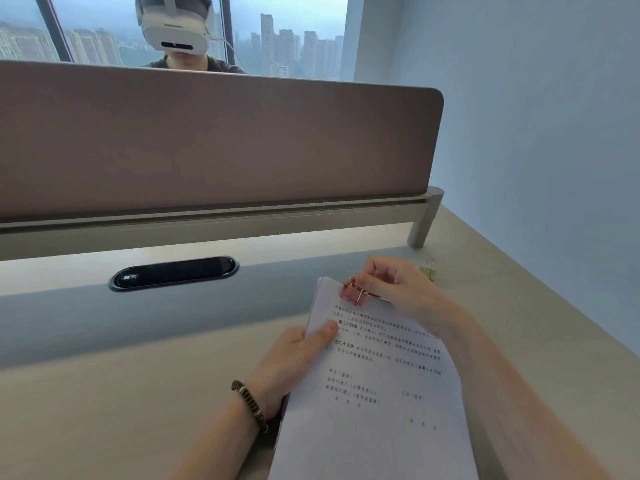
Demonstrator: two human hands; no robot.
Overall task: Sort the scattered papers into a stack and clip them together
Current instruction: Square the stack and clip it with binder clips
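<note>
A stack of white printed papers [377, 393] is held lifted and tilted over the desk. My left hand [294, 362] grips its left edge, thumb on the top sheet. A pink binder clip [353, 293] sits on the stack's top edge. My right hand [398, 289] pinches the clip's wire handles with thumb and forefinger. The stack's lower sheets are hidden under the top page.
A yellow-green binder clip [428, 270] lies on the beige desk [121, 393] just beyond my right hand. A black cable port [173, 273] is set in the desk at the back. A brown divider panel [214, 143] stands behind it, with a person in a headset [175, 27] beyond.
</note>
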